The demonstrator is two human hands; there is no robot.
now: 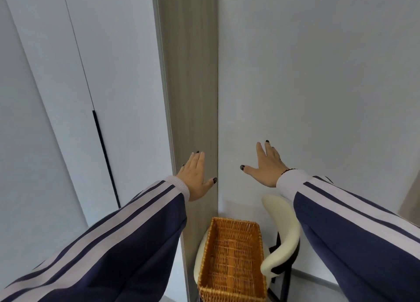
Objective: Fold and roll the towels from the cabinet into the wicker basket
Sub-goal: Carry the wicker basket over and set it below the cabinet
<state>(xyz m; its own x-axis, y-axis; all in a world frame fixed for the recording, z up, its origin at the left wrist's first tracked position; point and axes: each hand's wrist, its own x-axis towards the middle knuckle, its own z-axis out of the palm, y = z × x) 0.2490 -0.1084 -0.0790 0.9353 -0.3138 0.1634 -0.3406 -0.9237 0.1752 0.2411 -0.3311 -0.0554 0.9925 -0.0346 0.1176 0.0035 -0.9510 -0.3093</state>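
An empty rectangular wicker basket (231,259) sits on the seat of a cream chair (281,238) at the bottom centre. My left hand (196,176) is stretched out flat, fingers straight, in front of the wood-grain side panel (191,97) of the cabinet. My right hand (266,165) is also out flat with fingers spread, in front of the white wall, above the chair. Neither hand holds anything. The white cabinet doors (79,97) on the left are closed, with a black vertical handle (105,158). No towels are in view.
The chair stands in the corner between the cabinet's side panel and the white wall (318,85). A strip of pale floor (318,283) shows at the lower right, behind my right sleeve.
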